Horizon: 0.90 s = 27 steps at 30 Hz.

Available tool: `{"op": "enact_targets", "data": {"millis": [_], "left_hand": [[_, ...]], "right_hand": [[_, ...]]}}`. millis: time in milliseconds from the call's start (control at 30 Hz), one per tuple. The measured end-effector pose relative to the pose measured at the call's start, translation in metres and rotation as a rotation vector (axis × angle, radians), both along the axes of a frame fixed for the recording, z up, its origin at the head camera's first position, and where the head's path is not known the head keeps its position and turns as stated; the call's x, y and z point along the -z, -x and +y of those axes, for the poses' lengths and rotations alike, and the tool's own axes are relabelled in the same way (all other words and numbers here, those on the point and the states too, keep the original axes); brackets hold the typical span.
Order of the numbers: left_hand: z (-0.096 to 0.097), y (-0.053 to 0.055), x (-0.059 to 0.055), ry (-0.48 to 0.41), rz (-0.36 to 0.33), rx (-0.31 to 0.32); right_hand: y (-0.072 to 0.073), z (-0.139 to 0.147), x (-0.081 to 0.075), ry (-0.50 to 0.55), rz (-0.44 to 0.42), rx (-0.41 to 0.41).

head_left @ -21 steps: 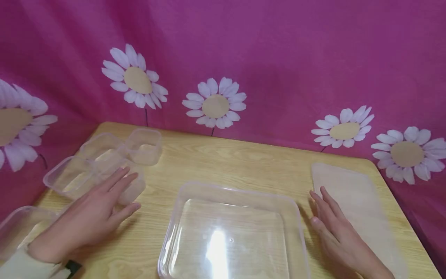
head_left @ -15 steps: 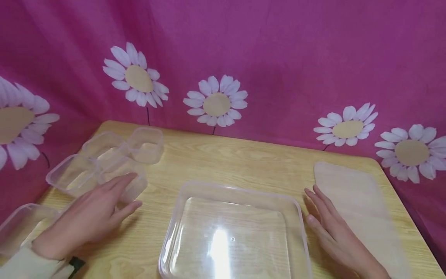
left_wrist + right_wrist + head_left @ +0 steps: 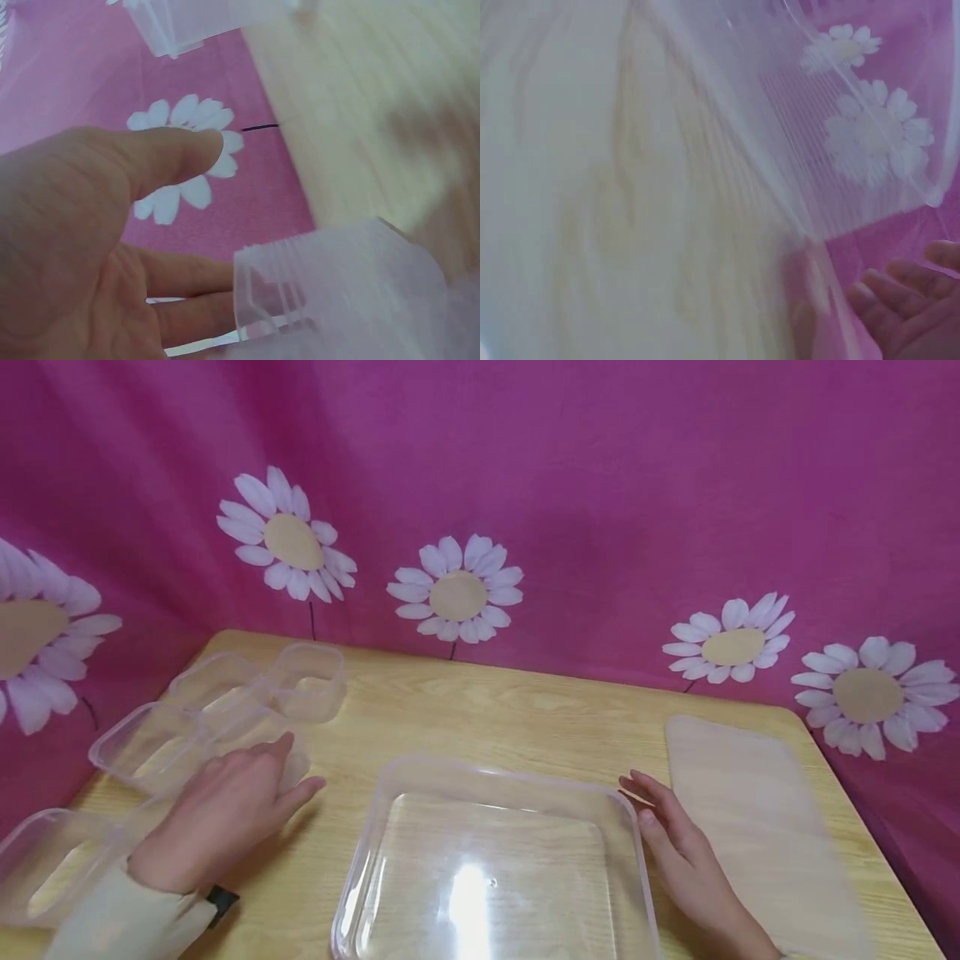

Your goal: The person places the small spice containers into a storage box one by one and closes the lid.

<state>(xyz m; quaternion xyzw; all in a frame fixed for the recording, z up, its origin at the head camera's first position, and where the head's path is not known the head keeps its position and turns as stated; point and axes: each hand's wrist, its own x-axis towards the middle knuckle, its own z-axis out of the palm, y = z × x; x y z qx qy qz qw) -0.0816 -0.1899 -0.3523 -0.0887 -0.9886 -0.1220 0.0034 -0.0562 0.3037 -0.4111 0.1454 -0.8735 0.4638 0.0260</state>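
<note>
My left hand (image 3: 228, 814) is over a small clear plastic container (image 3: 247, 727), its fingers reaching to the near rim and its thumb apart from them. In the left wrist view, the fingertips pass behind the wall of a clear container (image 3: 337, 289), while the thumb (image 3: 176, 154) is held away. A large clear rectangular container (image 3: 487, 772) stands at front center. Beside its right wall is my right hand (image 3: 693, 868), fingers loosely bent close to the corner. The right wrist view shows those fingers (image 3: 900, 292) apart from the ribbed container wall (image 3: 780, 120).
Several more small clear containers, such as one at the back (image 3: 309, 681) and one at front left (image 3: 56, 860), stand on the left. A flat translucent lid (image 3: 757, 818) lies along the right of the wooden table (image 3: 517, 710). A pink daisy cloth (image 3: 585, 527) hangs behind.
My right hand has moved left, from over the lid's edge to the large container's right corner. My left hand has shifted slightly right, its fingers more bent over the small container.
</note>
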Motion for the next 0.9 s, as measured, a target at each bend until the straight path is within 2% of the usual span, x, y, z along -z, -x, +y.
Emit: {"op": "enact_targets", "data": {"millis": [267,367,500,733,900], "left_hand": [[0.01,0.01,0.005,-0.036,-0.011,-0.028],[0.011,0.012,0.01,-0.034,0.011,-0.026],[0.011,0.012,0.017,-0.024,0.072,-0.015],[0.01,0.013,0.027,0.041,0.131,0.01],[0.011,0.015,0.031,0.065,0.205,0.044]], "right_hand": [[0.001,-0.013,0.011,0.294,-0.062,-0.077],[-0.002,-0.013,0.014,0.314,-0.1,-0.063],[-0.006,-0.013,0.015,0.287,-0.13,-0.049],[-0.007,-0.012,0.017,0.344,-0.092,-0.142],[-0.003,-0.008,0.018,0.373,-0.073,-0.228]]}}
